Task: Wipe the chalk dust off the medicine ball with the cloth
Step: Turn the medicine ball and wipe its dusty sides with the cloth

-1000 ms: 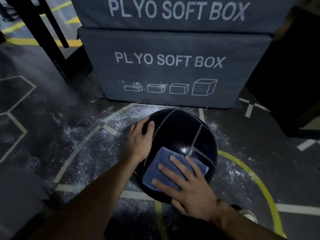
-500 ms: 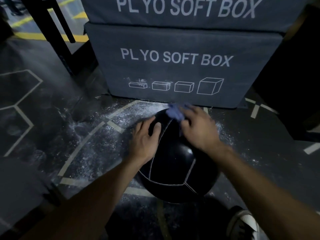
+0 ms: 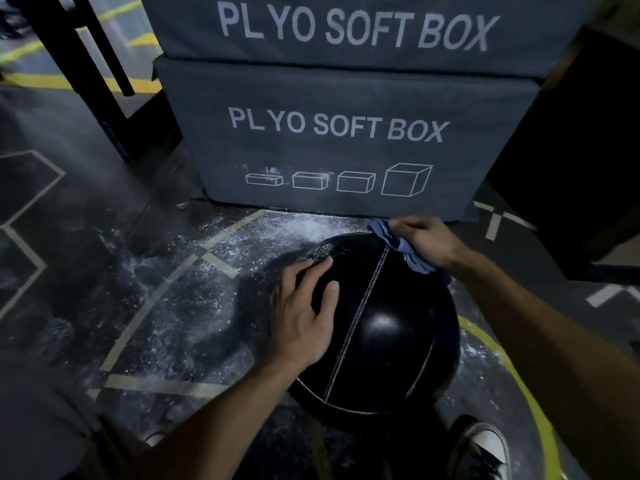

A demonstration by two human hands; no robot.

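Dusty floor (image 3: pixel 180 306), one medicine ball (image 3: pixel 388 323), one cloth (image 3: pixel 401 245)

Hiding under the left hand (image 3: pixel 304 317): a patch of the medicine ball (image 3: pixel 391 327), near its upper left. Disappearing beneath the right hand (image 3: pixel 427 242): most of the blue cloth (image 3: pixel 398 245), bunched, only a crumpled edge poking out. Getting cropped at the top edge: the upper plyo box (image 3: pixel 346 29). Cutting off at the bottom edge: the shoe (image 3: pixel 485 448). Blurring into darkness at far right: some black shape (image 3: pixel 581 150), impossible to identify.
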